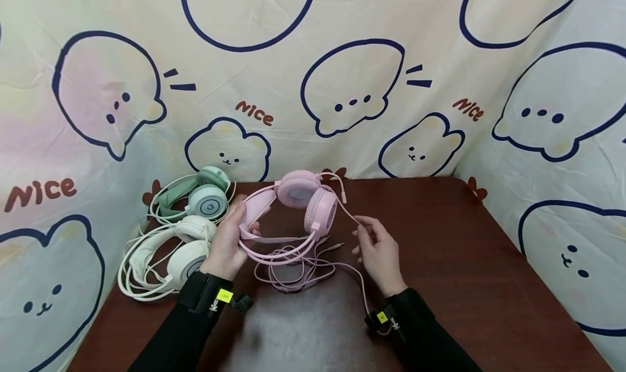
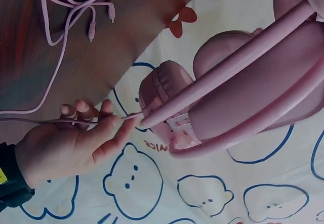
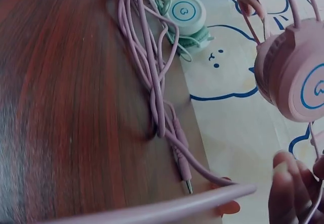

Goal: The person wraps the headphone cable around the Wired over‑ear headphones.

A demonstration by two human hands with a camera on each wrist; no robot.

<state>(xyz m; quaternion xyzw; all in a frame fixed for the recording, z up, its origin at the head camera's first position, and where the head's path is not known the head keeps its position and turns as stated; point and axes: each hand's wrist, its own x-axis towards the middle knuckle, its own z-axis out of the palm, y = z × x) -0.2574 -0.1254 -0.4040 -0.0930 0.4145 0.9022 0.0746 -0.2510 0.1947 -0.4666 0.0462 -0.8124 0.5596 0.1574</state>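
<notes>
Pink headphones (image 1: 299,190) held up off the surface (image 1: 440,241), ear cups away from you. Your left hand (image 1: 227,247) grips the headband; keep that hold firm but light, so the thin bands aren't squeezed. Your right hand (image 1: 379,250) pinches the cable (image 1: 348,213) just beyond the ear cup. Best to slide along it gently, no tugging at the joint. Loose coil (image 1: 288,290) lies below, plugs (image 3: 185,168) beside it; watch for snags. White headphones (image 1: 188,258) sit close to your left wrist, green pair (image 1: 207,201) behind: give both room.
</notes>
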